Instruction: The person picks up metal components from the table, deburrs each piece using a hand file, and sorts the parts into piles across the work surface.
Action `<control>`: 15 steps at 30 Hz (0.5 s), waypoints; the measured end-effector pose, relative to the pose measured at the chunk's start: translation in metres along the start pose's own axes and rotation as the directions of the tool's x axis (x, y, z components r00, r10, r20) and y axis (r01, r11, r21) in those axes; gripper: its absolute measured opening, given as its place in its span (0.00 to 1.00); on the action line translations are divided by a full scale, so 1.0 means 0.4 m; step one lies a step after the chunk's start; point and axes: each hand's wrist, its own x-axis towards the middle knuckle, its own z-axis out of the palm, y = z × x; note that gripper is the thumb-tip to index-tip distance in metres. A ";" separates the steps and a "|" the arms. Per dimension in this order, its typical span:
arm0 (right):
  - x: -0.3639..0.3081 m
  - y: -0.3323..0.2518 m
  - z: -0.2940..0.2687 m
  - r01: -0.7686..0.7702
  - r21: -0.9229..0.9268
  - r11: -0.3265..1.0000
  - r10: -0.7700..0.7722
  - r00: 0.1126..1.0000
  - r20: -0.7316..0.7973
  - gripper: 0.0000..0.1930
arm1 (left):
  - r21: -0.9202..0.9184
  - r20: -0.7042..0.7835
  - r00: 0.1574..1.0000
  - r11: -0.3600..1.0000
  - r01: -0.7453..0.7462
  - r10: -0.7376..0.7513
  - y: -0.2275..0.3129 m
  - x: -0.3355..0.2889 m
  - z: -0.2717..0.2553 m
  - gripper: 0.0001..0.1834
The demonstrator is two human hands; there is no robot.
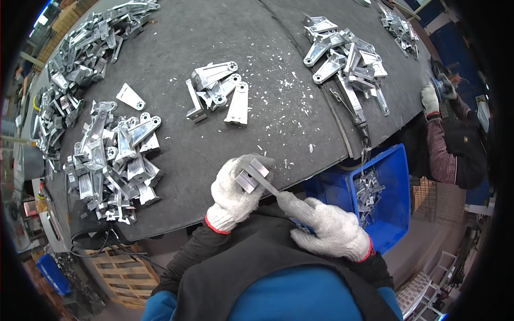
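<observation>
My left hand (231, 188), in a white knitted glove with a red cuff, is closed around a silver metal bracket (246, 182) at the table's near edge. My right hand (334, 231), gloved the same way, grips a flat grey file (266, 183). The file's far end lies across the bracket's face, and its handle is hidden in my fingers. Ahead of my hands, a small group of similar brackets (237, 104) rests on the dark table (214, 147).
Bracket heaps lie at left (115, 160), far left (80, 64) and right (348, 56). Metal chips (289, 101) litter the tabletop. A power tool (350, 104) with a cable lies by the right heap. Below stands a blue bin (393, 214) holding metal pieces. Another gloved person (444, 144) works at right.
</observation>
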 end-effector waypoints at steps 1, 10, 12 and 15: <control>0.002 -0.020 -0.003 -0.167 -0.153 0.974 0.167 0.986 -0.011 0.37 | -0.071 -0.006 0.999 0.996 0.050 -0.050 -0.015 -0.005 0.003 0.13; -0.012 -0.004 0.038 -0.067 -0.228 0.971 0.029 0.986 -0.162 0.36 | -0.051 -0.023 1.000 0.999 0.017 -0.018 -0.010 0.003 0.004 0.13; -0.014 -0.002 0.040 -0.035 -0.181 0.983 0.003 0.985 -0.174 0.37 | -0.044 -0.006 1.000 0.999 0.011 -0.011 -0.009 0.004 0.005 0.12; -0.009 -0.007 0.051 -0.096 -0.383 0.919 -0.013 0.962 -0.272 0.37 | -0.050 -0.052 0.998 0.998 0.044 -0.047 -0.050 -0.011 0.017 0.14</control>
